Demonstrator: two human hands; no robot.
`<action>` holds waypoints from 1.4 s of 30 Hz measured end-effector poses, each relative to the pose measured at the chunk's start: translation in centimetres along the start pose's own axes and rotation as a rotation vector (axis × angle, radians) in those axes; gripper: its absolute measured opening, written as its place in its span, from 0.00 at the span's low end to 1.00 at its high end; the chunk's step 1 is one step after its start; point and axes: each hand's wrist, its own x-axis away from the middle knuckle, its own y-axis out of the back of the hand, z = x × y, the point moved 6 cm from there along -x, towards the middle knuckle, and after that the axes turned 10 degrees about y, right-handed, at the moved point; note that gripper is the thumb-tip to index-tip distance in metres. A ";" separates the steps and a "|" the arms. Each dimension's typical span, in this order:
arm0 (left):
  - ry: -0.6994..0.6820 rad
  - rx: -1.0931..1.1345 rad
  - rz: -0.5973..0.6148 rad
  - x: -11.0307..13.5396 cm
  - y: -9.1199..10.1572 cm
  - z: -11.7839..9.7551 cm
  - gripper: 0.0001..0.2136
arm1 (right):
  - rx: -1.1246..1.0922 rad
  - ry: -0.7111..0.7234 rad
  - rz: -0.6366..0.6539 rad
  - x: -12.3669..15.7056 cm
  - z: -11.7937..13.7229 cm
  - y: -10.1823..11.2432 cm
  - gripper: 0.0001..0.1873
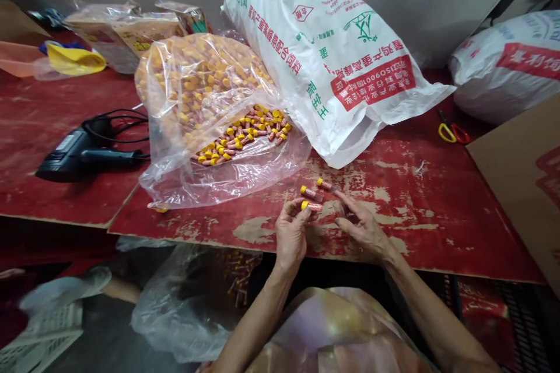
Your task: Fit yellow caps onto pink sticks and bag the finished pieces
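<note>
Both forearms reach forward from the bottom of the view, bare and angled inward so the wrists rise toward the edge of a scuffed red-painted board table point(420, 213), with the hands just beside each other above its peeling surface. The left hand point(291, 234) stands on its wrist with fingers curled, its thumb and fingertips pinching a short printed tube with a yellow cap point(312, 207). The right hand point(363, 228) lies lower and flatter, its long fingers point(347, 207) stretched toward the left hand and their tips near a second yellow-capped tube point(324, 185). A third yellow-capped tube point(308, 192) sits just above the left fingers. Between the hands, a faint clear film blurs the view, so I cannot tell how many tubes are gripped or whether the right hand is closed on one. Beyond them, a heap of matching tubes fills a crumpled clear plastic bag point(205, 108), partly spilling inside its open mouth. A large white woven sack with red and green print point(328, 58) leans against that bag. To the left lies a black heat gun with its cord point(87, 154); to the right, yellow-and-red-handled scissors point(452, 133). Below the table edge, another clear plastic bag point(184, 303) holds dim tubes, hard to make out.
</note>
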 end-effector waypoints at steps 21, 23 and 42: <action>-0.123 -0.701 0.241 3.0 -1.2 4.3 0.14 | 0.539 0.183 0.191 1.2 0.5 -1.0 0.12; -0.106 -0.863 0.293 2.5 -1.7 5.0 0.14 | 0.659 0.136 0.311 1.0 -0.7 -0.4 0.13; -0.590 -1.982 -0.648 -13.4 6.7 -19.5 0.14 | 0.959 0.165 0.235 -3.0 -3.6 0.6 0.14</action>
